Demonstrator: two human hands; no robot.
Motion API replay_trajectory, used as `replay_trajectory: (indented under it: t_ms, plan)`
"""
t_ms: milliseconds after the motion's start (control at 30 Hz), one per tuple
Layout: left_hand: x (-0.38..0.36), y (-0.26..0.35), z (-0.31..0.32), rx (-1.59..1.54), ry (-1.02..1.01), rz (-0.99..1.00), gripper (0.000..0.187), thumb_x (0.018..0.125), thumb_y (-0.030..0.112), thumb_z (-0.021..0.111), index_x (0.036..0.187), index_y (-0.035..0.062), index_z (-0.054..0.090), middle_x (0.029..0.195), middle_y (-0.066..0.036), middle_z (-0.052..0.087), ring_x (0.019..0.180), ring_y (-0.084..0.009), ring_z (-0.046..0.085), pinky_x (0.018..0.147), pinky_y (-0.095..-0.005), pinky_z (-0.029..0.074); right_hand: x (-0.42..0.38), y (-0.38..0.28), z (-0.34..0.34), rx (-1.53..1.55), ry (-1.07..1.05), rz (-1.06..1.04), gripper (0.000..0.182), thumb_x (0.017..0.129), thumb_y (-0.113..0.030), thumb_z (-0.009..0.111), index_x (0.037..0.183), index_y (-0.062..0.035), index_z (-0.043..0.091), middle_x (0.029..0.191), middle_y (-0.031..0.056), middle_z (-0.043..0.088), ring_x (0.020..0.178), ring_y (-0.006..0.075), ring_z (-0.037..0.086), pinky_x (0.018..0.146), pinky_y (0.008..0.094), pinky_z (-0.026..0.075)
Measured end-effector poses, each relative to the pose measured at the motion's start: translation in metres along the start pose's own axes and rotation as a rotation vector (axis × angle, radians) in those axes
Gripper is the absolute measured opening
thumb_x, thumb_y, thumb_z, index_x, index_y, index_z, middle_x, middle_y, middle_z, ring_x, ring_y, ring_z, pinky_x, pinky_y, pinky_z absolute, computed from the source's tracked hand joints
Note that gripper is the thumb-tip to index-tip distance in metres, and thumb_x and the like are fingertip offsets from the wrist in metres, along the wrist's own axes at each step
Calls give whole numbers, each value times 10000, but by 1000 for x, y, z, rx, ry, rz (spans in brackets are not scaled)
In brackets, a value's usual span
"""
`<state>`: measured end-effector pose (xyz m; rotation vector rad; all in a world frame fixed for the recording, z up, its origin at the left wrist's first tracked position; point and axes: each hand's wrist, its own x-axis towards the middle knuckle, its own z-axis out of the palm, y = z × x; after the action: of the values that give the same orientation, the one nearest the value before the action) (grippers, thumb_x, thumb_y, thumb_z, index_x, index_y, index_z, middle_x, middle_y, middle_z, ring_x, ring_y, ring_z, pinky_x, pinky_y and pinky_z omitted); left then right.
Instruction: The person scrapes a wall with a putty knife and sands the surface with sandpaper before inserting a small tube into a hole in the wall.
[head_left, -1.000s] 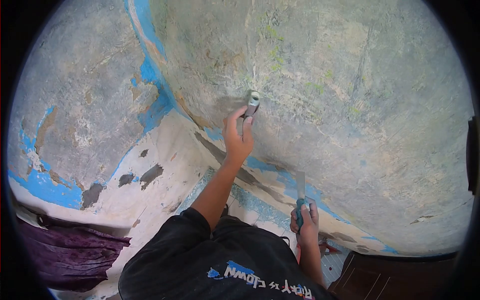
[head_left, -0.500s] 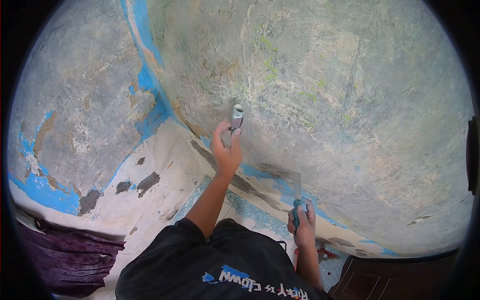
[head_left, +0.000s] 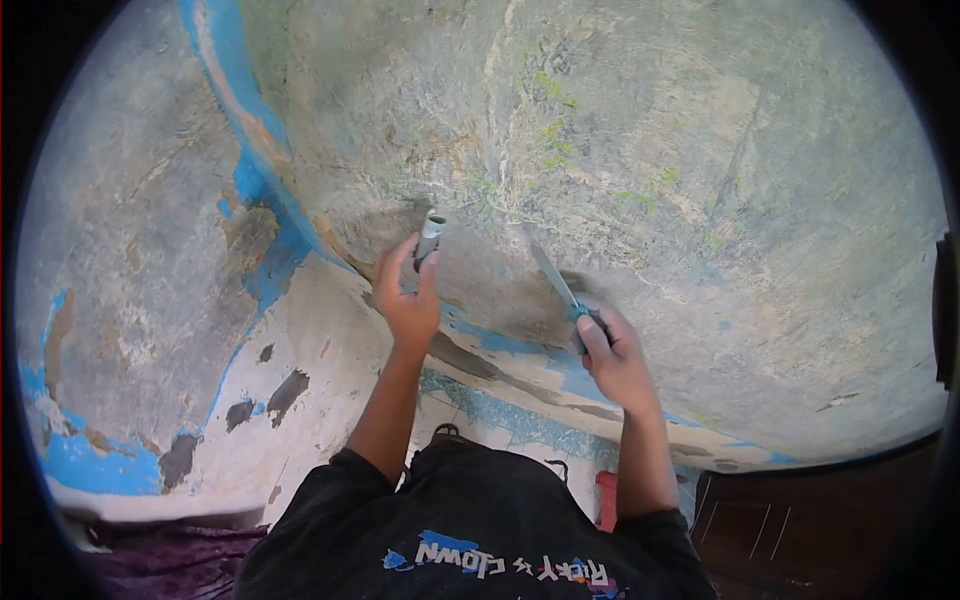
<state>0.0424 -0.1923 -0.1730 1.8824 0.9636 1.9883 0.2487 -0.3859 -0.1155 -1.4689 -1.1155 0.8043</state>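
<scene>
My left hand [head_left: 408, 300] grips a short grey cylinder [head_left: 430, 236] with a pale, open-looking top end, held up close to the wall. To the right, my right hand [head_left: 615, 352] is closed round the teal handle of a scraper [head_left: 556, 277], whose flat metal blade points up and left toward the wall. The wall [head_left: 640, 110] is rough grey-green plaster with yellow-green flecks. A gap separates the two held things. Whether the blade touches the plaster cannot be made out.
Blue paint [head_left: 290, 240] runs down the wall corner. Pale plaster with dark patches lies lower left. Purple cloth [head_left: 170, 562] hangs at bottom left. Dark brown furniture [head_left: 810, 525] stands lower right, near a red object [head_left: 607, 500]. Pale floor tiles show below.
My right hand has risen and moved slightly right, tilting the scraper from nearly upright to up-left. My left hand has shifted left with the cylinder. The view has shifted somewhat.
</scene>
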Motion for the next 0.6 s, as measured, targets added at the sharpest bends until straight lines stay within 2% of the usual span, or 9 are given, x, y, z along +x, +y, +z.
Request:
replay_trajectory:
  t_ms: [100,367,600]
  plan:
    - [15,-10,-11,-34,-55,-16,302,831,6,753,1124,-6,681,1019,-151,675,924,-302,638,830,-391,508,10,-16,2,-19,-19,58,261,1034,-189,575,1224,-23,638,739,-42,491,631,55,440,584,242,386]
    - [27,-42,-17,9,-145,253,326,802,3,778,1112,62,694,1024,-101,706,922,-278,617,836,-397,451,8,-50,12,-178,41,67,242,1036,-189,583,1180,-11,660,771,-24,536,704,67,447,631,252,394]
    - [42,-65,-21,-118,-175,288,320,813,3,778,1114,61,685,1046,-100,698,945,-275,606,842,-406,446,5,-69,21,-338,123,54,242,1010,-174,610,1157,-1,693,745,-6,554,695,67,445,621,262,389]
